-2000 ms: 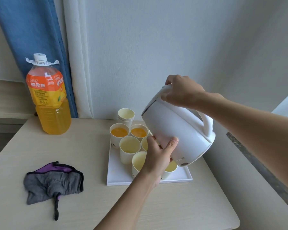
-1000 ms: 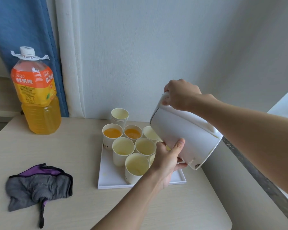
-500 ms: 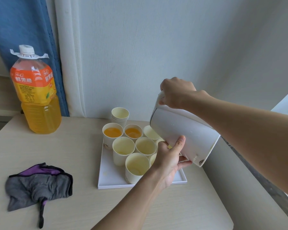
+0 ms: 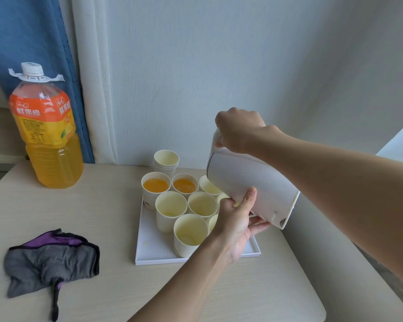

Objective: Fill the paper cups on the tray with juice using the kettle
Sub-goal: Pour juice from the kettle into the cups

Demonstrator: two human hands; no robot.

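Observation:
A white kettle (image 4: 249, 182) hangs tilted over the right side of the white tray (image 4: 149, 249). My right hand (image 4: 239, 129) grips its top from above. My left hand (image 4: 236, 219) holds it from below, thumb on its side and fingers under it. Several paper cups stand on the tray: two back-left cups (image 4: 155, 185) (image 4: 185, 185) hold orange juice, and the front cups (image 4: 190, 231) (image 4: 171, 205) (image 4: 202, 204) look nearly empty. The kettle hides the spout and part of the right-hand cups.
A large orange juice bottle (image 4: 48, 135) stands at the back left of the pale table (image 4: 79, 217). A grey and purple cloth (image 4: 51, 256) lies at the front left. A stack of spare cups (image 4: 166, 160) sits behind the tray. The wall is close behind.
The kettle has tipped further over and shifted right over the tray's right side. Both hands have kept their hold on it.

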